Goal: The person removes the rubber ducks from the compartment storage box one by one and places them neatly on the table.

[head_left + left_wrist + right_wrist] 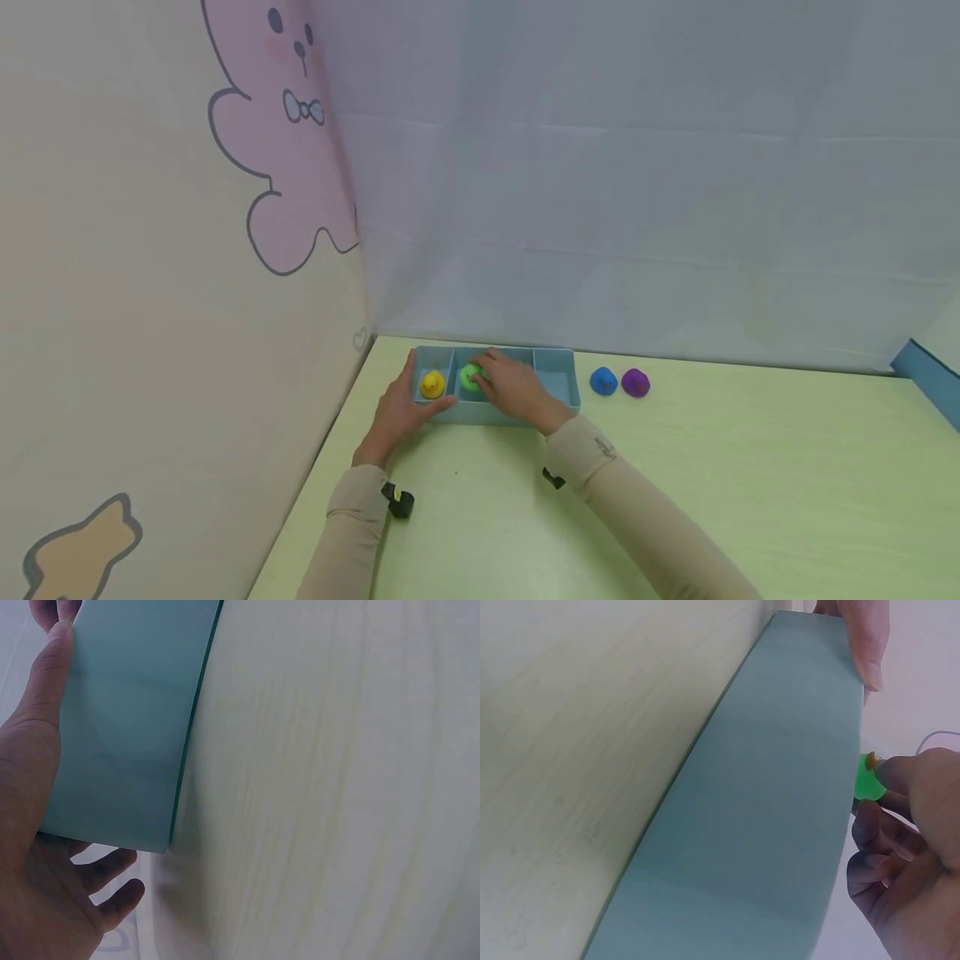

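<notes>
A blue-green divided storage box (480,412) stands near the back of the table. My left hand (398,410) holds its left end, the thumb along the front wall and the fingers at the end wall; the left wrist view shows this hand (45,795) at the box's corner. A yellow rubber duck (432,384) sits in the left compartment. Over the middle compartment my right hand (516,387) pinches a green rubber duck (470,377). In the right wrist view, the green duck (868,782) shows its orange beak beside the thumb, partly hidden by the box wall.
Right of the box, a blue rubber duck (603,381) and a purple one (636,382) sit side by side on the pale table (712,475). A patterned wall (225,350) borders the left side, and a pale sheet (637,233) hangs behind the table.
</notes>
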Action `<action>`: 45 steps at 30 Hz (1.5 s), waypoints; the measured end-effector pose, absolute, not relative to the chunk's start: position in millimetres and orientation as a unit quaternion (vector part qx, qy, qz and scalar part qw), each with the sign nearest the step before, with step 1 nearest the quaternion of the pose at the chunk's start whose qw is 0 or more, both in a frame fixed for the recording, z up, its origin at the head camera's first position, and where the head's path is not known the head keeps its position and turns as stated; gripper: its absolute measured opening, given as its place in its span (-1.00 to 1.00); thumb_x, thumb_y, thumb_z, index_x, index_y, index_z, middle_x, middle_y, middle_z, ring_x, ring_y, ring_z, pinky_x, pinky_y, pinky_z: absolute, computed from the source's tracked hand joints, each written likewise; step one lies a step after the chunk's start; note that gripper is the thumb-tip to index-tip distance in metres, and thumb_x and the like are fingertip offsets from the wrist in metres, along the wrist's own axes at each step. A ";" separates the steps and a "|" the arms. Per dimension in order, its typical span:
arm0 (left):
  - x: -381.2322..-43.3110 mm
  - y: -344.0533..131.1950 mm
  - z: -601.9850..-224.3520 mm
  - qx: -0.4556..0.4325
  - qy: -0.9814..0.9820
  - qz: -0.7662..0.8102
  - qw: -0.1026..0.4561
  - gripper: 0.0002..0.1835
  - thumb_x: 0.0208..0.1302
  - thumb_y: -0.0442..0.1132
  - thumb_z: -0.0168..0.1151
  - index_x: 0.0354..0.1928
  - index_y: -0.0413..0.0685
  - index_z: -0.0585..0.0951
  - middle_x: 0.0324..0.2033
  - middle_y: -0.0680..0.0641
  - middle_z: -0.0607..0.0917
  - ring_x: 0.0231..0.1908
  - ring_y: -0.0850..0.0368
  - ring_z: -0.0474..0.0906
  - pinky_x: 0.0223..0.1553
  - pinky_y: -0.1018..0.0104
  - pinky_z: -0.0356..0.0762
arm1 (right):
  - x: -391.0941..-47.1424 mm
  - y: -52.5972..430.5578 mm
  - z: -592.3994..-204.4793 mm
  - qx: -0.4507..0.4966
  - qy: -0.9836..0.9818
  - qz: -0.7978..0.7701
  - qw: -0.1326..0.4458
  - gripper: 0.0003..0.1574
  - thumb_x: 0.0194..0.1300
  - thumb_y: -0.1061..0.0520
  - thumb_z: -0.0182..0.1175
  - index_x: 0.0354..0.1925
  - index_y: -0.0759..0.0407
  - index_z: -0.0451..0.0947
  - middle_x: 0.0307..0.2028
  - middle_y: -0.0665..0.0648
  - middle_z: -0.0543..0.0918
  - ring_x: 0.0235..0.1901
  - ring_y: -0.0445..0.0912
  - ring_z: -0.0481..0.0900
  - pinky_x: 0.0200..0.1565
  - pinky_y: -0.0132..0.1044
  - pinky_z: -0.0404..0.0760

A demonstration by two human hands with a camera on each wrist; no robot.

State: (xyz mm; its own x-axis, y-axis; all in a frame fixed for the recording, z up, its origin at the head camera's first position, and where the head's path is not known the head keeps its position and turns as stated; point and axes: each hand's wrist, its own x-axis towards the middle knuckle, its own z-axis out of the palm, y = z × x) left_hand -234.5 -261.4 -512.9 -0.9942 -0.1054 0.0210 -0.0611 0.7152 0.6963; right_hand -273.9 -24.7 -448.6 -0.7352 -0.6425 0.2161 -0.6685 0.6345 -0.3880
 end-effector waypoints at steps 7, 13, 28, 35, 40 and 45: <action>-232.8 -260.1 -512.3 0.046 -0.927 -0.372 0.024 0.36 0.04 0.52 0.35 0.66 0.21 -0.24 0.59 -0.25 0.17 0.50 -0.36 0.25 0.41 -0.34 0.32 | -270.3 -16.7 -443.4 0.371 -0.896 0.239 0.049 -0.56 0.56 0.06 0.11 0.29 0.18 0.49 0.05 0.13 0.62 -0.32 -0.12 0.62 -0.28 -0.19 0.67; -232.0 -259.6 -512.8 0.047 -0.925 -0.376 0.020 0.35 0.03 0.50 0.37 0.66 0.24 -0.23 0.60 -0.21 0.16 0.52 -0.33 0.23 0.44 -0.32 0.30 | -268.6 -8.1 -440.0 0.365 -0.895 0.249 0.059 -0.56 0.56 0.05 0.10 0.29 0.19 0.49 0.08 0.13 0.62 -0.28 -0.13 0.63 -0.27 -0.21 0.67; -231.0 -257.6 -507.2 0.042 -0.926 -0.375 0.020 0.36 0.04 0.50 0.36 0.66 0.18 -0.24 0.61 -0.25 0.13 0.53 -0.36 0.19 0.45 -0.32 0.28 | -269.9 23.9 -437.8 0.349 -0.899 0.259 0.055 -0.52 0.56 0.06 0.10 0.33 0.22 0.46 0.12 0.17 0.60 -0.32 -0.15 0.60 -0.29 -0.25 0.63; -231.6 -257.5 -507.8 0.035 -0.927 -0.374 0.027 0.36 0.06 0.47 0.37 0.66 0.14 -0.23 0.61 -0.25 0.12 0.53 -0.35 0.20 0.44 -0.31 0.30 | -273.0 40.7 -442.1 0.332 -0.905 0.258 0.066 -0.52 0.57 0.05 0.09 0.33 0.19 0.48 0.11 0.16 0.61 -0.35 -0.15 0.58 -0.42 -0.33 0.55; -232.5 -258.2 -509.1 0.040 -0.925 -0.377 0.021 0.35 0.04 0.48 0.37 0.66 0.25 -0.26 0.61 -0.21 0.12 0.53 -0.35 0.19 0.45 -0.32 0.28 | -272.3 53.0 -439.7 0.319 -0.909 0.262 0.058 -0.51 0.56 0.05 0.10 0.34 0.19 0.48 0.11 0.18 0.62 -0.28 -0.13 0.61 -0.38 -0.34 0.57; -232.4 -259.8 -510.2 0.042 -0.927 -0.371 0.020 0.35 0.05 0.49 0.36 0.66 0.28 -0.28 0.61 -0.22 0.12 0.52 -0.37 0.21 0.44 -0.34 0.28 | -272.5 65.2 -441.2 0.318 -0.905 0.276 0.062 -0.52 0.54 0.09 0.13 0.32 0.25 0.49 0.06 0.21 0.64 -0.23 -0.11 0.59 -0.21 -0.27 0.64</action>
